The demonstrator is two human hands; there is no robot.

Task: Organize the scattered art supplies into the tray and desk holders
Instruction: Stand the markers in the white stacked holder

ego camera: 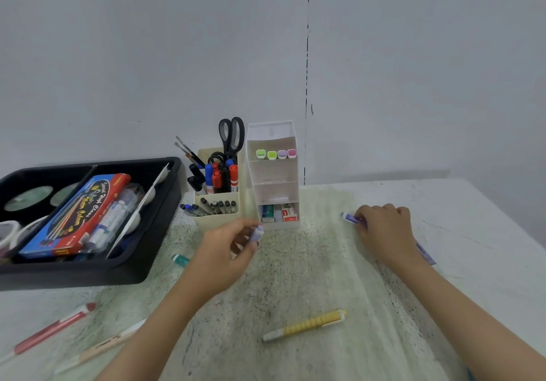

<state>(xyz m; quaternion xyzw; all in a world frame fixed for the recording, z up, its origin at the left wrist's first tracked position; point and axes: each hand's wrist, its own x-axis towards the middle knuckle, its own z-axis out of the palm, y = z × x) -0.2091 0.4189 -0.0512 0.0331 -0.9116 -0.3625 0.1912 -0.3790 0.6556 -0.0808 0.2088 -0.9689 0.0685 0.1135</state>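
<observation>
My left hand holds a short lilac highlighter just in front of the white tiered holder. My right hand is closed on a purple pen that lies on the table; the pen's far end shows behind my wrist. The white holder has several pastel highlighters in an upper shelf and erasers at the bottom. A cream pen cup holds markers, scissors and brushes. The black tray at left holds a watercolour box.
Loose on the table lie a yellow pen near the front, a red pen and a beige pen at front left, and a teal highlighter beside the tray. A grey wall stands right behind the holders.
</observation>
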